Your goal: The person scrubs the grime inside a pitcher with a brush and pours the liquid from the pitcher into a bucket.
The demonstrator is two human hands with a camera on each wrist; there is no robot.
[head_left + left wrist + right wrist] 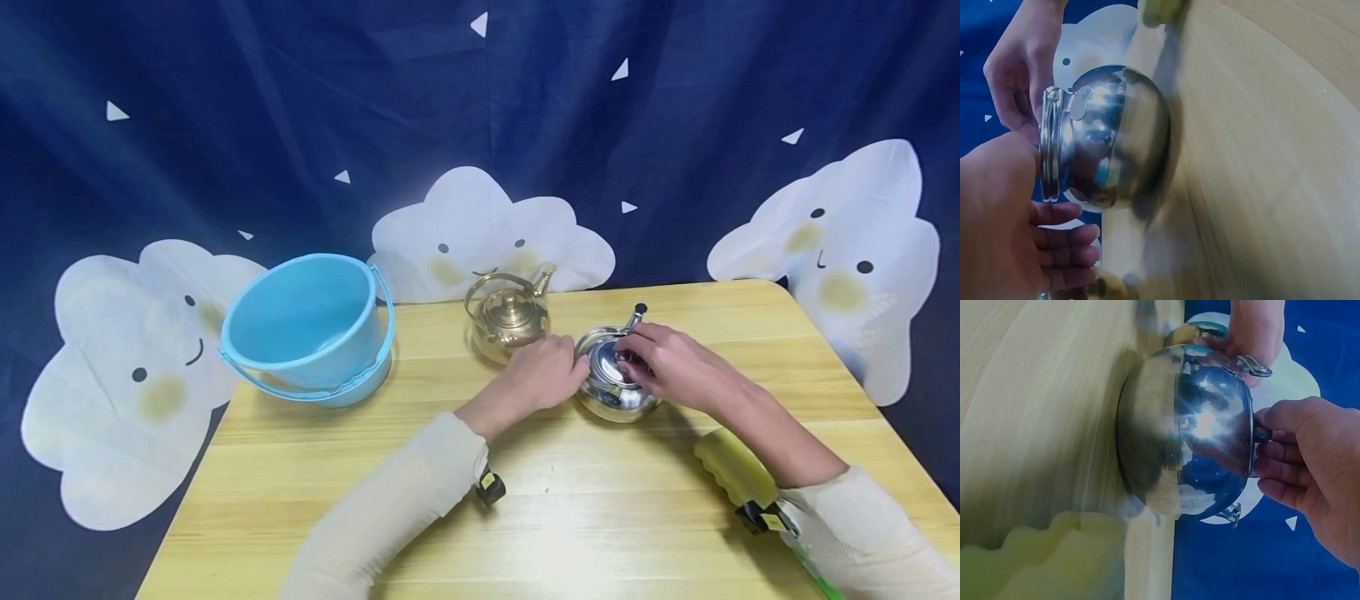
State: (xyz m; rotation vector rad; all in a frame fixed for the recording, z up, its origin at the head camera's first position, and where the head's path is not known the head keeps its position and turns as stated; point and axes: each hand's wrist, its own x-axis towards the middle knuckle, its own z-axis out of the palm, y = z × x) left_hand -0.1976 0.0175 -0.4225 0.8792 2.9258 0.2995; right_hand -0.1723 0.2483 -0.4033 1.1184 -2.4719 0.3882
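A shiny silver kettle (pixel 617 402) stands upright on the wooden table, its black-tipped spout (pixel 639 312) pointing away at the back. My right hand (pixel 678 367) pinches the dark knob (pixel 1262 432) of the kettle's lid (pixel 606 360) between thumb and fingers. The lid appears seated on the kettle. Beside the kettle's left side is my left hand (pixel 546 371), its thumb against the folded handle (pixel 1052 144) near the rim. In the left wrist view its other fingers (pixel 1066 237) are loosely bent, apart from the kettle's round body. A brass-coloured kettle (pixel 510 312) stands just behind the left hand.
A light blue bucket (pixel 300 312) with its handle lowered stands at the table's back left. Under my right forearm lies a yellow, wavy-edged, sponge-like thing (pixel 731 462), partly hidden. A dark blue curtain (pixel 555 108) with cloud figures hangs behind the table (pixel 442 333).
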